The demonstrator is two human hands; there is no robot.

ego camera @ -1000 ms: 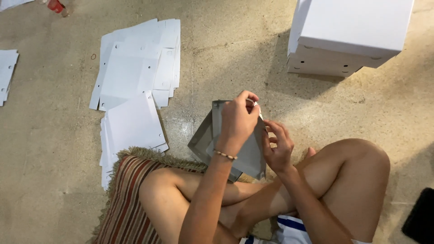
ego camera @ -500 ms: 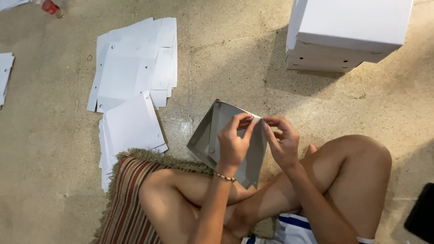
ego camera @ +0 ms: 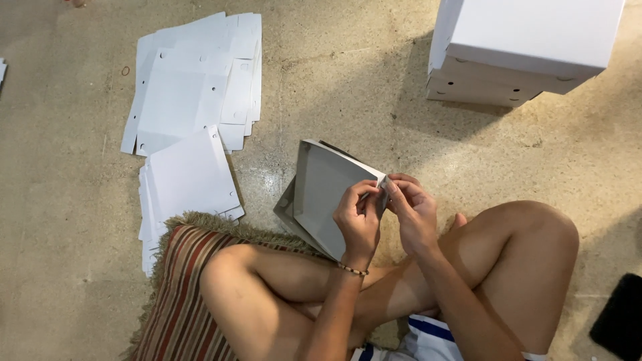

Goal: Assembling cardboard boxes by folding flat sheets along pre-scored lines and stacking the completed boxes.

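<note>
Left hand: the left hand is closed in a pinch on the near right corner of the half-folded box; a beaded bracelet is worn at the wrist.
Right hand: the right hand is closed on the same corner from the other side, fingertips meeting those of the left hand.
Half-folded box: a white cardboard tray with raised walls is held tilted above the floor, just ahead of the crossed legs; its lower edge is hidden behind the left hand and forearm.
Head view, left side: flat white box blanks are spread in a loose pile on the floor; a second pile of blanks lies nearer, its lower part covered by the striped cushion.
Head view, upper right: a stack of finished white boxes stands well apart from the hands.
Head view, lower right: a dark object is cut off by the frame edge; its kind cannot be told.
Obstruction: the pinched corner itself is hidden by the fingers of both hands.
</note>
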